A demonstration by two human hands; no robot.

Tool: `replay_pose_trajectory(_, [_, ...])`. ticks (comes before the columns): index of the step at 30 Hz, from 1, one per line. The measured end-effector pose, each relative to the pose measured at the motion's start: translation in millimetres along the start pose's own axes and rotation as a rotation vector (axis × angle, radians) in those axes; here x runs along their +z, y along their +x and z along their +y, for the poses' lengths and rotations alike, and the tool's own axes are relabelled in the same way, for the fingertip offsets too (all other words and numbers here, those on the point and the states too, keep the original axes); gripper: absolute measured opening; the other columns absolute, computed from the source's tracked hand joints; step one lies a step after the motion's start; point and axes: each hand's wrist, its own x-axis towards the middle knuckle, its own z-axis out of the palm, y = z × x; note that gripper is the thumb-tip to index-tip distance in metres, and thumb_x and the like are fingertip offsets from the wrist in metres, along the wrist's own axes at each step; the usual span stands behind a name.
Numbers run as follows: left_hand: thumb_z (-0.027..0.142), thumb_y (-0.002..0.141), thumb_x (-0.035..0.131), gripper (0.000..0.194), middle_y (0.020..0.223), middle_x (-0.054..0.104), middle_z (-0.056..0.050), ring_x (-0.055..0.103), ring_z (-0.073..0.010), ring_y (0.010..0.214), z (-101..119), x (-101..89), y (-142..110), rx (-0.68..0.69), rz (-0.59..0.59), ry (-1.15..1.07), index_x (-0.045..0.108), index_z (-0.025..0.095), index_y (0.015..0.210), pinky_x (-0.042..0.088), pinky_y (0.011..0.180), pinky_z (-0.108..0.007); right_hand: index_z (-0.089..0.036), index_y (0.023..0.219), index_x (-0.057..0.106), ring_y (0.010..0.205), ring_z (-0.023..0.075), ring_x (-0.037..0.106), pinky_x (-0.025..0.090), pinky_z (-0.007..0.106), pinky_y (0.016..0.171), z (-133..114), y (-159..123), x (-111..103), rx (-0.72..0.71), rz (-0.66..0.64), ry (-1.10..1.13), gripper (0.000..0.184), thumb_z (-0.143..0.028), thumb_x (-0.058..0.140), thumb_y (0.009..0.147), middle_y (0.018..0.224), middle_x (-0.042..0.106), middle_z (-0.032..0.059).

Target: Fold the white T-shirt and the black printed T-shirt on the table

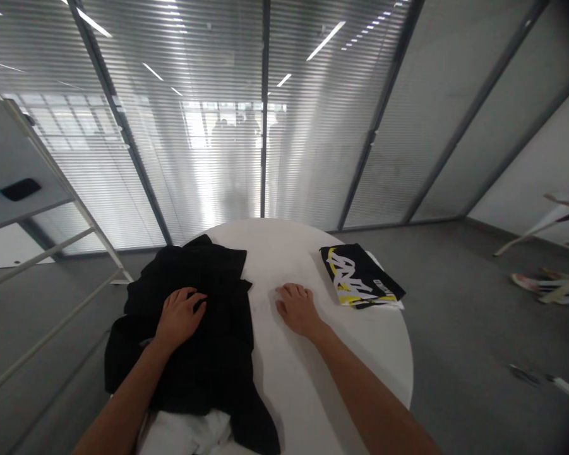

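My left hand point(180, 316) rests on a black garment point(222, 335), fingers loosely spread and holding nothing. The garment lies spread over the left side of a round white table point(284, 246), partly hanging past its edge. White cloth point(189, 433) shows from under its near end. Bare tabletop lies beneath my right hand point(297, 308), whose fingers are apart and slightly bent, with nothing in them. To the right of that hand sits a folded black garment point(360, 275) with a white and yellow print, white cloth peeking out along its edge.
A whiteboard on a white metal frame point(83, 212) stands at the left. Glass partitions with blinds point(232, 164) rise behind the table. At the far right are the pale legs of furniture point(525, 237) and a person's striped shoe point(525, 283) on the grey floor.
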Motion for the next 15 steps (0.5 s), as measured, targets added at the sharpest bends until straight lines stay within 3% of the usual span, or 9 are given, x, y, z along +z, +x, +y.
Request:
replay_pose_trajectory(5, [0.032,0.092,0.046,0.023,0.107,0.067,-0.007,0.055,-0.0283,0.108,1.5,1.6,1.7,-0.027,0.036,-0.091,0.069,0.025,0.091,0.04,0.095,-0.045,-0.029,0.132,0.056,0.124,0.0254,0.045,0.03,0.043,0.103,9.6,-2.9,10.1,-0.012,0.028,0.044,0.038,-0.034,0.045,0.097,0.135,0.055,0.0096])
replay_pose_trajectory(10, [0.034,0.093,0.044,0.024,0.097,0.067,-0.008,0.06,-0.0248,0.095,0.2,-17.7,26.7,-0.098,0.179,-0.45,0.063,0.02,0.091,0.045,0.088,-0.04,-0.03,0.129,0.059,0.122,0.0249,0.047,0.03,0.043,0.1,18.2,2.8,13.2,0.004,0.017,0.111,0.037,-0.035,0.051,0.093,0.132,0.057,0.0072])
replay_pose_trajectory(12, [0.035,0.092,0.046,0.023,0.095,0.066,-0.007,0.061,-0.023,0.093,11.4,-33.6,38.7,-0.088,0.271,-0.563,0.062,0.019,0.092,0.046,0.087,-0.037,-0.03,0.126,0.061,0.121,0.0242,0.047,0.03,0.042,0.099,20.4,5.1,13.4,0.0,0.025,0.146,0.035,-0.033,0.052,0.092,0.13,0.058,0.0063])
replay_pose_trajectory(15, [0.032,0.092,0.047,0.02,0.095,0.066,-0.006,0.06,-0.0218,0.094,49.0,-50.6,46.4,0.038,0.332,-0.607,0.062,0.019,0.091,0.046,0.089,-0.036,-0.029,0.118,0.065,0.119,0.0229,0.05,0.03,0.039,0.097,23.7,8.4,13.2,0.022,0.046,0.208,0.031,-0.026,0.05,0.091,0.125,0.062,0.0052])
